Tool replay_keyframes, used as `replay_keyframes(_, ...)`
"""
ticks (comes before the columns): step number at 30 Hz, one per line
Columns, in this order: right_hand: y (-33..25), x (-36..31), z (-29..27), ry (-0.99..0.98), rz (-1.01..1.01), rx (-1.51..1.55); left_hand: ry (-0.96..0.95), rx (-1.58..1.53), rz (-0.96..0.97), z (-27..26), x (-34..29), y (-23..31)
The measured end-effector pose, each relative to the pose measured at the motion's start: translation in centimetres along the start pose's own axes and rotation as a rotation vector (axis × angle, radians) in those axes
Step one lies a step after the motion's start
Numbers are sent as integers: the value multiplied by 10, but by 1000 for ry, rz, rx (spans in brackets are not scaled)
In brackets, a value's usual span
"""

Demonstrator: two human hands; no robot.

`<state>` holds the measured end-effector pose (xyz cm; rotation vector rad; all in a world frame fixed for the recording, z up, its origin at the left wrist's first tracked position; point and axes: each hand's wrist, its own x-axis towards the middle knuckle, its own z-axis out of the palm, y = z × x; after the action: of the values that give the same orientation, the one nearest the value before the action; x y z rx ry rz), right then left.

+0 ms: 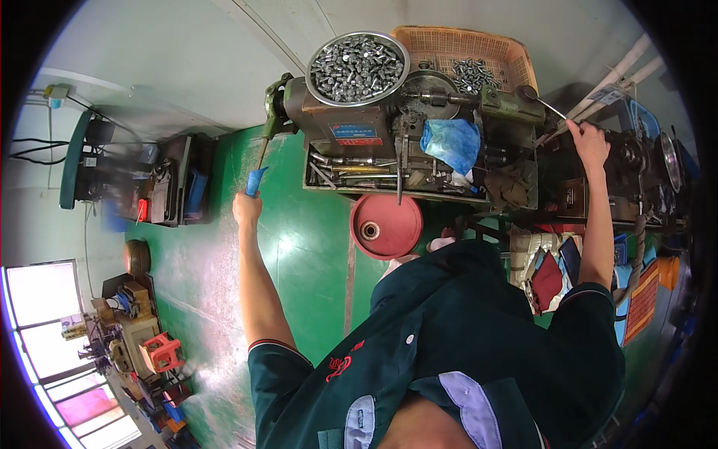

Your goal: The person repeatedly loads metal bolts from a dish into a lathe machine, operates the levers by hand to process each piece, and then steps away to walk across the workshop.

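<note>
A green bench machine (419, 112) stands in front of me. My left hand (247, 209) is stretched out to the left and closed around the blue-wrapped end of a lever (256, 179) that runs up to the machine's left side. My right hand (589, 142) reaches to the right and grips the thin metal lever handle (550, 107) on the machine's right end. A round metal bowl (357, 67) heaped with small silvery parts sits on top of the machine. A blue plastic bag (451, 142) lies on its front.
An orange plastic crate (516, 56) with several metal parts sits behind the machine. A red round stool (385, 226) stands on the green floor below. Tools fill the machine's tray (359, 173). Another machine (651, 161) is at the right, more equipment (168, 187) at the left.
</note>
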<state>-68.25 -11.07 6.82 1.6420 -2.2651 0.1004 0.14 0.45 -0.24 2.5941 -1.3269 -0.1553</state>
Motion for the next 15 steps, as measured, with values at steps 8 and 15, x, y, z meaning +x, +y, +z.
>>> replay_keyframes(8, -154, 49, -3, 239, -341, 466, -13, 20, -20, 2, 4, -3)
replay_keyframes(15, -284, 38, 24, -575, -618, 1017, -14, -25, -32, 4, 2, 0)
